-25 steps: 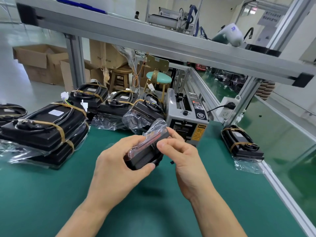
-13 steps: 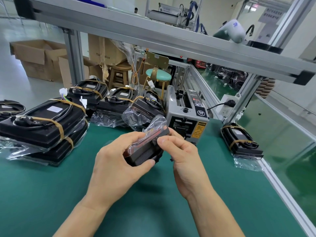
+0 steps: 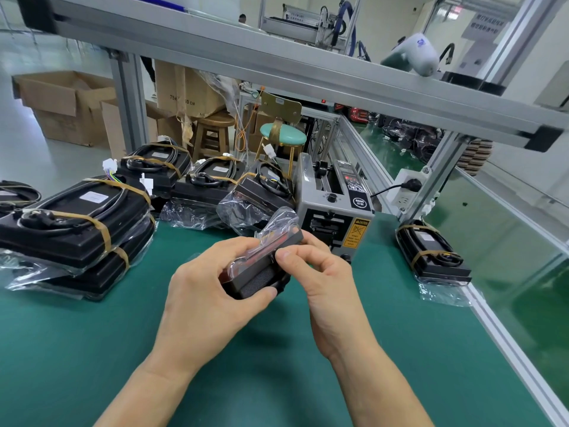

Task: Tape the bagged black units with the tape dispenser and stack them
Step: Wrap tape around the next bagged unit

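**Holding one bagged unit, folding the bag before taping**

Held up over the green mat (image 3: 92, 349), just in front of the dispenser (image 3: 334, 208): one small black unit (image 3: 260, 277) in a clear bag (image 3: 278, 221). Gripped from below and the side by the left hand (image 3: 203, 300), thumb curled round the near end, fingers wrapped under. Pinched at the top edge by the right hand (image 3: 320, 272), thumb and first finger pressed together on the bag fold. Both hands closed on the same unit.

Looks like the fold-down step, with no tape on this one yet. Hard to tell if a strip waits at the dispenser mouth.

Next, most likely: keep the fold flat with one hand, reach to the dispenser for a strip, press it over the fold, then lay the unit on a pile. Loose bag end sticking up, so easy to let slip.

Counted:
- One dispenser.
- One unit in hand.
- A stack (image 3: 77, 229) of two big taped units at left.
- One more unit (image 3: 15, 195), half cut off at the far left edge.
- Three bagged units (image 3: 209, 186) in a row behind.
- One taped unit (image 3: 431, 251) alone at right.
- Two hands.
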A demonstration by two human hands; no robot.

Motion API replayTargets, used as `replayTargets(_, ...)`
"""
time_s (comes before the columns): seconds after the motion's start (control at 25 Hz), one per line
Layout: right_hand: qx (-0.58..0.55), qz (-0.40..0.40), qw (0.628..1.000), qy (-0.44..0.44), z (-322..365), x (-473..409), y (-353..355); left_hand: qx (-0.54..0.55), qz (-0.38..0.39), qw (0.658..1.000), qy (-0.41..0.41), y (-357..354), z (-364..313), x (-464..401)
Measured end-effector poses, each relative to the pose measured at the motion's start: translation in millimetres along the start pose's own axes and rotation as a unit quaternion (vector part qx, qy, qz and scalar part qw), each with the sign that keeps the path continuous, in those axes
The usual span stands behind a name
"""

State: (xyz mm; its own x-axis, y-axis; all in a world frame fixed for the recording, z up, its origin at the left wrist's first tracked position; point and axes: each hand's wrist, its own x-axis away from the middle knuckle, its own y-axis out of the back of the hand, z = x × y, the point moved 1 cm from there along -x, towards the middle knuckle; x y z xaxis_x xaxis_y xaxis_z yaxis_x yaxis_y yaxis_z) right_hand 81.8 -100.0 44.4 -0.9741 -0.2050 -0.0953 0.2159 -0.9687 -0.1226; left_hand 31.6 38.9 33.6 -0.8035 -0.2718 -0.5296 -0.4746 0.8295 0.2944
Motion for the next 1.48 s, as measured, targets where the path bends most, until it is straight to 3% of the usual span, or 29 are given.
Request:
replayTargets(0.72, 0.053, -0.07, 0.994, 0.067, -9, 4, -12, 0.0, -0.001, 1.0, -0.004, 3, -1, -1)
replayTargets(0.96, -0.068, -0.114, 0.991, -0.002, -17, 4, -16, -0.001, 0.007, 1.0, 0.002, 3, -1, 2)
replayTargets(1.08, -0.067, -0.086, 0.994, -0.002, -15, 3, -16, 0.001, 0.004, 1.0, 0.009, 3, 0, 2)
replayTargets(1.32, 0.025, -0.02, 0.998, 0.053, -16, 5, -18, 0.03, -0.009, 0.999, 0.031, 7, 1, 1)
replayTargets(1.48, 0.091, 0.031, 0.994, 0.043, -19, -5, -6, 0.053, 0.006, 0.998, 0.033, 16, 1, -2)
